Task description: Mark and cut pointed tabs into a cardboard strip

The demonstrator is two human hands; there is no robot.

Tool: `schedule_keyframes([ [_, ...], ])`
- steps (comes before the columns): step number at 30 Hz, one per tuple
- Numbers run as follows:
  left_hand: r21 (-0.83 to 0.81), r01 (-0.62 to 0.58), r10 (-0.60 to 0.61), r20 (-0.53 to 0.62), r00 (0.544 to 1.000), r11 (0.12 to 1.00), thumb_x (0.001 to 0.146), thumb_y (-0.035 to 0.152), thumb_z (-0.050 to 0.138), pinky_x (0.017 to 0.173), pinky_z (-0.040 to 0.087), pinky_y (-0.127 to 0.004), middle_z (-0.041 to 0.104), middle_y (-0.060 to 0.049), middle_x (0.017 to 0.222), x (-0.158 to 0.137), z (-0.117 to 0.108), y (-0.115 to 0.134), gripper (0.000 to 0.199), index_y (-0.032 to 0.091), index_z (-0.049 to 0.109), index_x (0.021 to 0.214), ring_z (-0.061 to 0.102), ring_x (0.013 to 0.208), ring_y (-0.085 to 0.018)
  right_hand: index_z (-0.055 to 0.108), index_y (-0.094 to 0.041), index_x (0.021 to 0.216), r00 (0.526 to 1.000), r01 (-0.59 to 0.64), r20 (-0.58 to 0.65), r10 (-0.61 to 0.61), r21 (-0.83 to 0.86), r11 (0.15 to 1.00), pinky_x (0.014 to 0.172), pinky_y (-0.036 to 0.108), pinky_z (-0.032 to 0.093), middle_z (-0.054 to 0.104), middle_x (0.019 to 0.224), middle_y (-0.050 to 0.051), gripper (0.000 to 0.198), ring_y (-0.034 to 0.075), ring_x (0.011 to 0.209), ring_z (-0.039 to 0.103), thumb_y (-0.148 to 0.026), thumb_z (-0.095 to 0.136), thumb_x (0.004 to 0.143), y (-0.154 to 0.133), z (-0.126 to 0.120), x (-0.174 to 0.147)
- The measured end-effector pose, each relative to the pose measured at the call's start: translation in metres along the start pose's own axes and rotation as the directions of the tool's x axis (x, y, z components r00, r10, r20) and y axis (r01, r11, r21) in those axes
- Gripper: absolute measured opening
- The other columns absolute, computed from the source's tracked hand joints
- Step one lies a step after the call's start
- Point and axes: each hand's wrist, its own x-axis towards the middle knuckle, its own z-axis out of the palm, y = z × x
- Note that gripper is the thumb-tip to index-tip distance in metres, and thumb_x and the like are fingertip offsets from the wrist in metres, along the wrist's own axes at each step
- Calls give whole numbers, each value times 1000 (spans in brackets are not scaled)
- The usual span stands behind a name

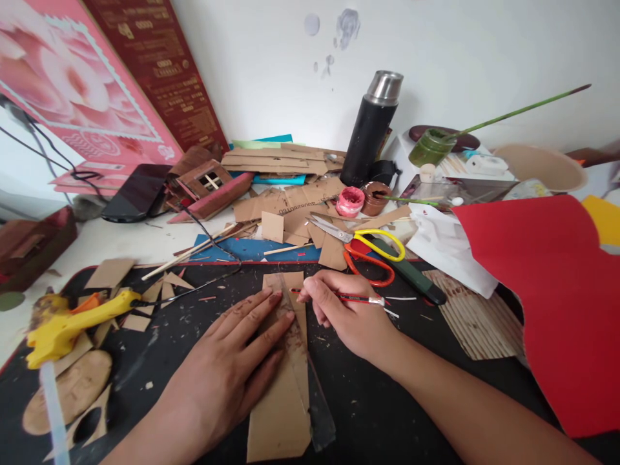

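Observation:
A strip of brown cardboard (277, 423) lies on the black mat in front of me. Across it, at a slant, rests a clear plastic ruler (320, 413) with brown smudges. My left hand (237, 355) lies flat over both, its fingers stretched out and pressing on the ruler. My right hand (346, 310) is closed round a red and black pencil (356, 298), whose tip points left at the ruler's edge near the top of the cardboard. Scissors (371, 252) with yellow and orange handles lie just beyond my right hand, beside a dark green cutter (407, 271).
A yellow glue gun (80, 320) with a cord lies at left among cardboard scraps. Small painted model boats (208, 187), paint jars (349, 201) and a black thermos (371, 129) stand at the back. Red card (547, 303) and corrugated cardboard (475, 316) lie at right.

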Motion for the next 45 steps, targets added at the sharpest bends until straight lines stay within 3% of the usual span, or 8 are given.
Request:
schedule_keyframes([
  [30,-16,49,-48,32,998,999,109,27,61,121,59,-53,64,-14,164,-4,2,0,52,19,60,160,61,152,-33,70,-21,84,1000,18,5,-18,-36,999,54,27,45,60,63,-3,55,13,54,56,-63,54,115,-2,0,1],
  [39,3,32,-32,32,999,999,109,27,60,119,60,-52,65,-15,163,-2,1,1,48,15,62,156,62,151,-32,74,-19,89,1000,-24,-6,25,17,1000,53,26,44,60,63,-3,54,12,54,55,-64,56,113,0,0,1],
  [45,-38,73,-71,37,997,997,108,29,62,120,59,-50,65,-13,163,-4,2,0,52,20,60,160,62,151,-32,73,-19,88,999,-43,2,43,5,999,53,26,44,60,62,-3,59,13,54,55,-70,54,112,-2,-1,1],
])
